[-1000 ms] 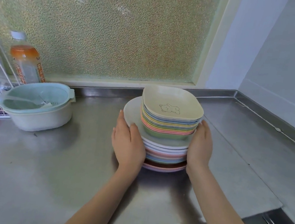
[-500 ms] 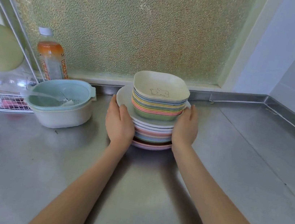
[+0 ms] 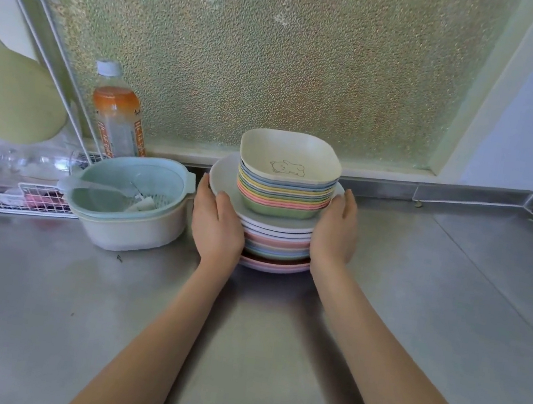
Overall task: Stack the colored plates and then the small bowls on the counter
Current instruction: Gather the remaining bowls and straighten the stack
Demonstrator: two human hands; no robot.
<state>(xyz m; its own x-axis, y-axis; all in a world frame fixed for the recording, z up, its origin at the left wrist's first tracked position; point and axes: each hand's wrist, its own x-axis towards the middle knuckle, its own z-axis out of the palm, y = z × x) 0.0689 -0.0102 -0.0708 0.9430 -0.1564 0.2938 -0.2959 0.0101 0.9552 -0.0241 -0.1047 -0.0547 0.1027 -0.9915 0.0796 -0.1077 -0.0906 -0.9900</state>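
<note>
From the head camera, the whole stack is sitting farther back on the steel counter [image 3: 270, 356] than half a second ago, now close to the ledge under the pebbled window [image 3: 277, 66], and both arms are reaching out straighter. The left hand [image 3: 217, 225] is pressing flat against the left side of the plates [image 3: 278, 243], fingers up along the rims, thumb at the top plate's edge. The right hand [image 3: 336, 232] is cupping the right side the same way. Both hands are holding the stack between them, as they were a moment before.

The plates are resting on the counter, with the small bowls [image 3: 284, 187] nested on top of them, slightly toward the back; the uppermost cream bowl is showing a little bear drawing.

To the left, the strainer basin [image 3: 128, 203] is standing just beside the left hand, nearly touching its knuckles, so that side is tight. Behind it a bottle [image 3: 117, 119] is standing against the window ledge, and a wire rack [image 3: 2, 192] is filling the far left edge. To the right, the counter is lying bare up to its raised steel lip at the wall. Toward the camera the counter is running open beneath both forearms.

Counting: one stack of plates, roughly seven or eight rims showing in white, pink, blue and orange; the exact number is hard to tell. About nine bowls by their coloured edges. One basin, one bottle, two hands.
</note>
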